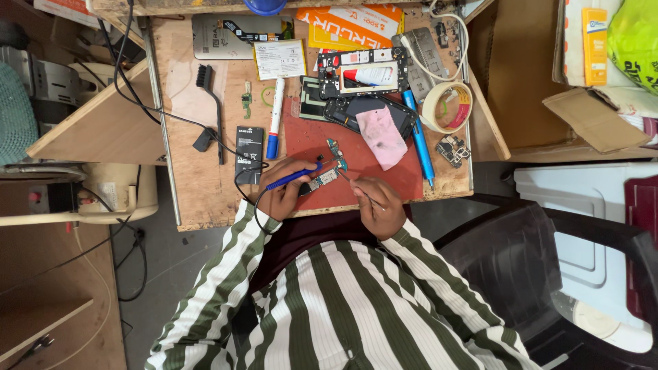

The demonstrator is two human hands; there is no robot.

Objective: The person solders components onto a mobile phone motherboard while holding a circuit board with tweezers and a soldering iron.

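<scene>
The small green circuit board (322,179) lies on the red rubber mat (394,179) at the lower middle of the wooden surface (185,103), between the hands. Above it on the mat sits the black phone frame (349,109) with the pink cloth (382,136) on it. The tape roll (447,106) lies right of them, the black rectangular battery (248,152) left.

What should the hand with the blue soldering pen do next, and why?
Probably ease the blue soldering iron in the left hand tip-first onto the small circuit board: its tip sits right at the board's edge, and the right hand holds thin tweezers there.
</scene>
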